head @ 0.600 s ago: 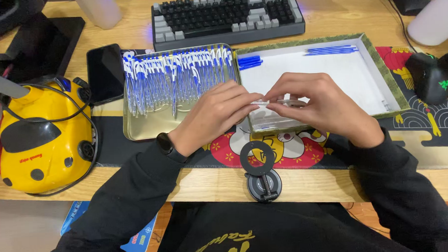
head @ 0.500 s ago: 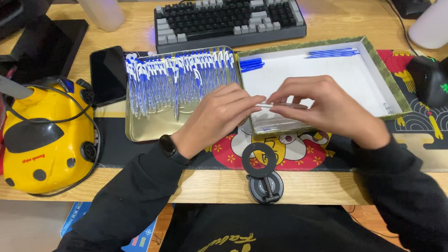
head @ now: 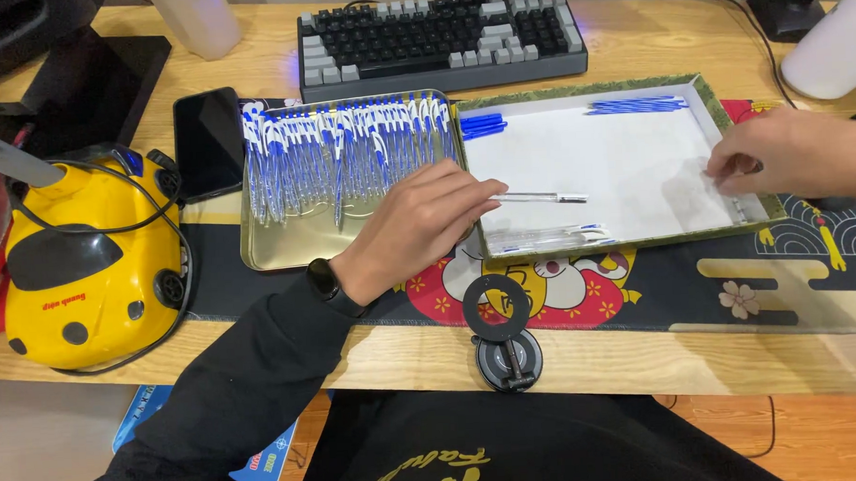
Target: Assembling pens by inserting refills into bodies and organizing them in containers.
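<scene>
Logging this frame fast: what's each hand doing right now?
Left hand: closed on a clear pen barrel.
Right hand: fingers down at the white tray's right edge; grip cannot be told.

My left hand (head: 418, 227) sits at the white tray's (head: 634, 157) left edge, fingers pinched. My right hand (head: 795, 152) curls, fingertips down, at its right edge.

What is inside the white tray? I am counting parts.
White tray: blue refills at its far edge, clear tubes at the near edge. The right hand covers one corner.
</scene>
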